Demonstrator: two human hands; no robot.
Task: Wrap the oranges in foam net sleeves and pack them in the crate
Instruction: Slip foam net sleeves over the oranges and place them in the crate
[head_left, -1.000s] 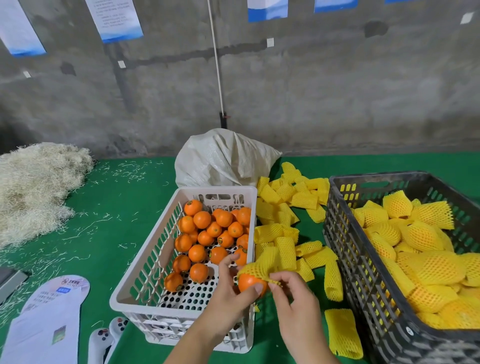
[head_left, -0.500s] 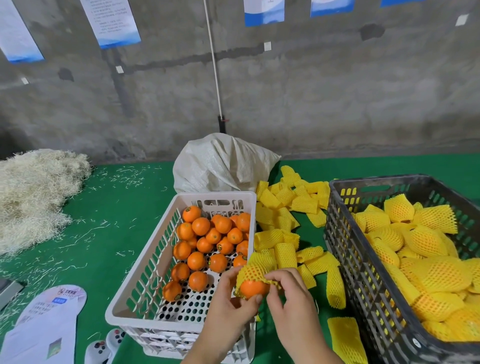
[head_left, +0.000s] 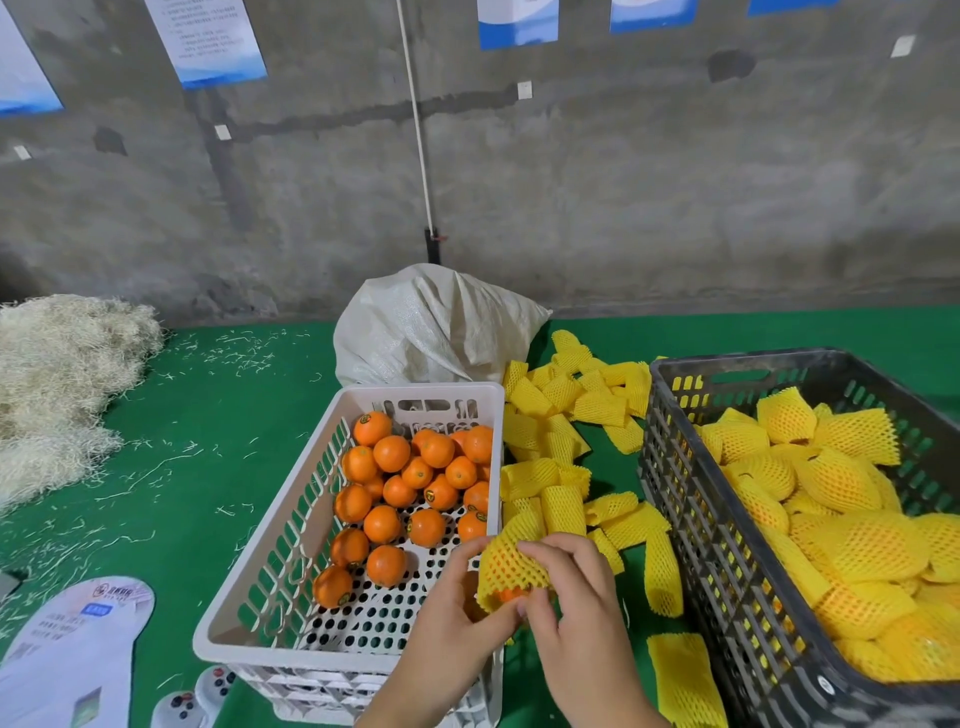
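One orange (head_left: 506, 594), almost covered by a yellow foam net sleeve (head_left: 511, 564), sits over the white crate's (head_left: 291, 525) near right corner; left hand (head_left: 457, 618) and right hand (head_left: 576, 608) each grip it, beside the black crate (head_left: 691, 519).

We see even, soft light, approx. from above; no hard glare. Shadows are weak, only under the white crate (head_left: 291, 525) and black crate (head_left: 691, 519). Wide-angle lens bends the edges; corners slightly soft, centre sharp, hands w/ little blur.
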